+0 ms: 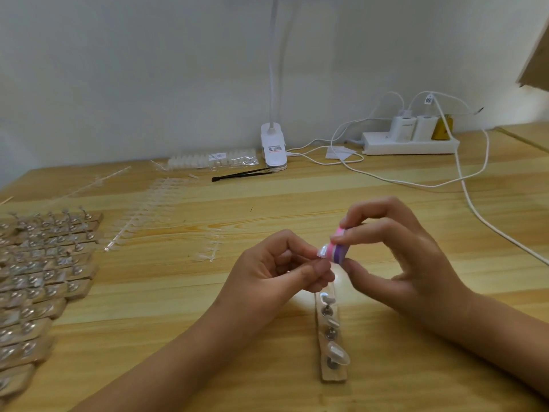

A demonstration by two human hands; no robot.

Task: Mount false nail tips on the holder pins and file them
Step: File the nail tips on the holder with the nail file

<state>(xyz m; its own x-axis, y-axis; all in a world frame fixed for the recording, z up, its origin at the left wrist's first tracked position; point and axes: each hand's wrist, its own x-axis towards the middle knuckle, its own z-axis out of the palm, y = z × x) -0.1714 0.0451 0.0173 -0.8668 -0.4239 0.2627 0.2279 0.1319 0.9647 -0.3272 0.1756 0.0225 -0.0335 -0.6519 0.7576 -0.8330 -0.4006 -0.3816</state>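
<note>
From the head view, both hands meet above the middle of the wooden counter (267,200). The left hand (279,266) has its fingers curled and pinches a small clear false nail tip (322,251) between thumb and fingertips, the tip poking out to the right. The right hand (398,257) grips a pink-and-purple file block (339,250), fingers on top and thumb underneath, and the block's face lies against the nail tip. Just below the hands a brown holder strip (332,374) lies on the counter, running toward the person, with round metal pins along it and a few clear mounted tips (337,352) on some of them. At the far left, many more holder strips (44,275) are packed in overlapping rows. Between them and the hands lie clear sprues of nail tips (139,221). Along the wall sit a bag of tips (219,158), a thin black tool (237,174), a white clip-on lamp base (274,150) and a white power strip (407,145) with white cables (416,182) trailing across the counter.
</note>
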